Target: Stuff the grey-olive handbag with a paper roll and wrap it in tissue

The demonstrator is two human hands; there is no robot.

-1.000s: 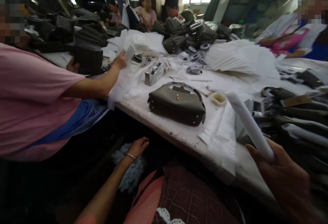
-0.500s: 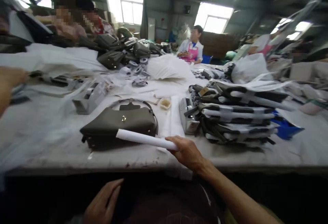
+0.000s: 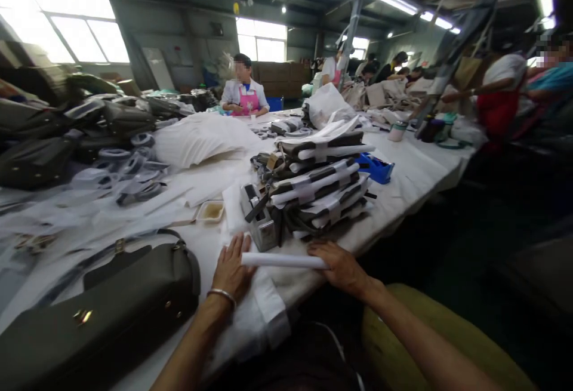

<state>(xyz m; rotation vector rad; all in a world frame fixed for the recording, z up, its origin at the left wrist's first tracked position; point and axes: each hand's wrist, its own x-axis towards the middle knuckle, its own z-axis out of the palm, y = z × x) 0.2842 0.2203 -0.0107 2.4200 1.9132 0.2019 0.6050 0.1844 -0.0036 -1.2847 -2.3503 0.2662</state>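
Note:
A white paper roll (image 3: 284, 260) lies crosswise at the near side of the table. My right hand (image 3: 341, 267) is closed round its right end. My left hand (image 3: 233, 264), with a bracelet at the wrist, lies flat with fingers stretched forward; its thumb side is at the roll's left end, and whether it presses on it I cannot tell. Under and beside my left hand is white sheeting (image 3: 270, 304). A dark olive handbag (image 3: 120, 307) with a gold clasp lies to the left. Just beyond the roll stands a grey tape dispenser (image 3: 262, 224).
A stack of wrapped dark bags (image 3: 322, 185) rises beyond my right hand, with a blue tape dispenser (image 3: 378, 169) behind it. A small dish (image 3: 210, 211), tape rolls (image 3: 143, 140) and a fanned paper pile (image 3: 201, 137) lie farther off. A co-worker (image 3: 245, 92) sits across the table.
My view has swung to the right. My left hand has come up from below the table edge to the roll's left end. The roll, in my right hand, is now level.

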